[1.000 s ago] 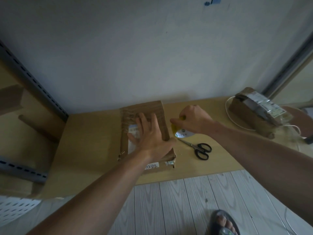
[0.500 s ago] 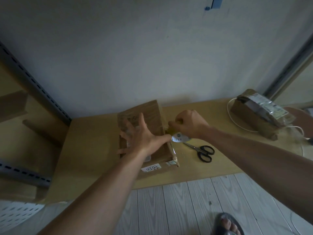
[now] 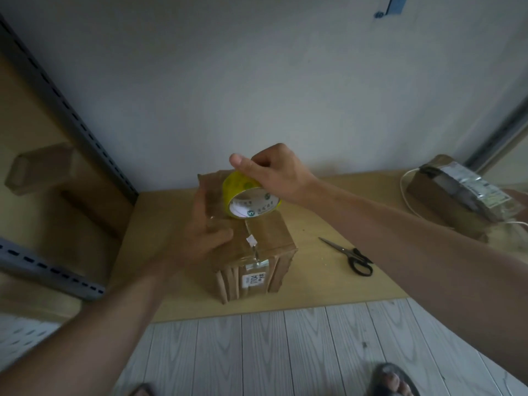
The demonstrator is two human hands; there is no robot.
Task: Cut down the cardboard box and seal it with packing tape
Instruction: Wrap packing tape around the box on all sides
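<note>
Right hand (image 3: 274, 172) grips tape (image 3: 243, 184) over box (image 3: 271, 235), poised for sealing | left hand (image 3: 200, 232) at top, probably steadying; fingers blurred, cannot tell

Single head-worn wide-angle view, close over the work.
From the person's head it looks forward and steeply down. A white plaster wall (image 3: 257, 81) fills the top, a pale wooden tabletop (image 3: 328, 287) crosses the middle, and grey plank floor (image 3: 285, 352) lies at the bottom. A brown cardboard box (image 3: 271, 235) sits near, centre-frame, and straight edges bow outward.
</note>
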